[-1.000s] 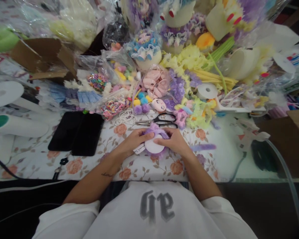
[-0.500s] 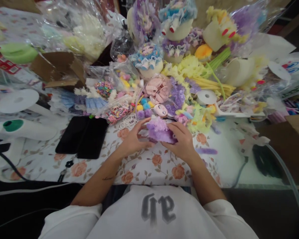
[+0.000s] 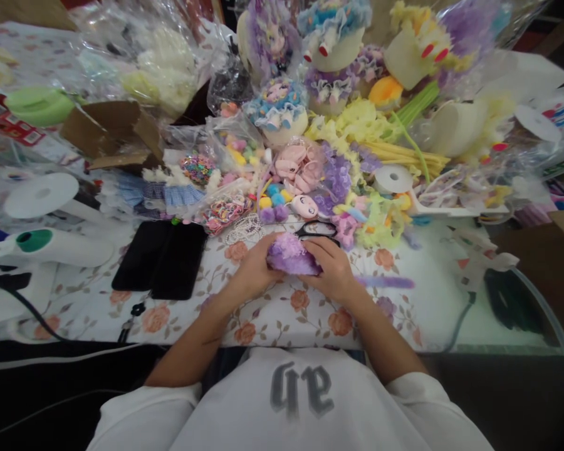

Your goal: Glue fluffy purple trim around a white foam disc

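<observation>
A fuzzy purple piece point(image 3: 289, 262), with a paler curly tuft on top, is held between my hands just above the flowered cloth. My left hand point(image 3: 254, 268) is closed on its left side, with the fingertips partly hidden behind it. On the other side, the fingers and thumb of my right hand point(image 3: 333, 268) grip its right end. Black-handled scissors point(image 3: 317, 229) lie just beyond my right fingers. Behind them rests a pale doll face point(image 3: 305, 206). A purple fuzzy stick point(image 3: 389, 282) lies to the right of my right wrist.
Two black phones point(image 3: 178, 260) lie at left, near a white-and-green hot-air tool or glue gun point(image 3: 51, 246). Finished dolls in pots point(image 3: 279, 113), yellow fuzzy sticks point(image 3: 408, 156), a white spool point(image 3: 393, 179) and bags of small parts point(image 3: 223, 213) crowd the back. A hose point(image 3: 545, 307) runs at right.
My left hand has closed in on the fuzzy purple piece, which has shifted slightly left and toward me. The scissors behind my right hand have come into sight. The view has shifted slightly.
</observation>
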`<state>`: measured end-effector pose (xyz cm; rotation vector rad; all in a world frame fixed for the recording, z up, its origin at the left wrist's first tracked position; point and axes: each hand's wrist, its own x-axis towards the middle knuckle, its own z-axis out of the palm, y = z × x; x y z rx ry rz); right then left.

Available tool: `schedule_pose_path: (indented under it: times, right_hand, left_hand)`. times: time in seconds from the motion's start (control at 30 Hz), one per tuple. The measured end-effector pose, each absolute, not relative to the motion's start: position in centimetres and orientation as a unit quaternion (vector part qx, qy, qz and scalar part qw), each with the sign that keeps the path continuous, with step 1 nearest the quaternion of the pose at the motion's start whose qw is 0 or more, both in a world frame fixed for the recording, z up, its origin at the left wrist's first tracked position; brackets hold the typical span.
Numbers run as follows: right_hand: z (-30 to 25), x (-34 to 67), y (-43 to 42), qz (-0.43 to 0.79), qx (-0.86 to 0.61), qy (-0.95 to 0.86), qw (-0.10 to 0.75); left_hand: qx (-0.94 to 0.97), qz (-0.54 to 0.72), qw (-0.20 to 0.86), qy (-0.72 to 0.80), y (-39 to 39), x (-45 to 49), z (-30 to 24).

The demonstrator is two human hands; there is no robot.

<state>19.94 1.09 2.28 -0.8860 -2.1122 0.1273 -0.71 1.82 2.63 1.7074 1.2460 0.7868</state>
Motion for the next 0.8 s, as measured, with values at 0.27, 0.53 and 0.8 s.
schedule_pose_path:
  times: [0.27, 0.53, 0.8]
  right_hand:
    - [2.2, 19.5, 0.8, 0.133, -0.367, -0.8, 0.455]
    - [1.5, 19.5, 0.9, 0.184, -0.487, -0.78, 0.347]
    - [2.9, 21.3, 0.8, 0.015, -0.568, -0.717, 0.404]
  left_hand:
    - [0.594, 0.385, 0.559, 0.432, 1.6, -0.3, 1.9]
    - [0.641, 0.467, 0.361, 0.49, 1.9, -0.3, 0.7]
    - [0.615, 0.561, 0.233, 0.502, 2.3, -1.0, 0.9]
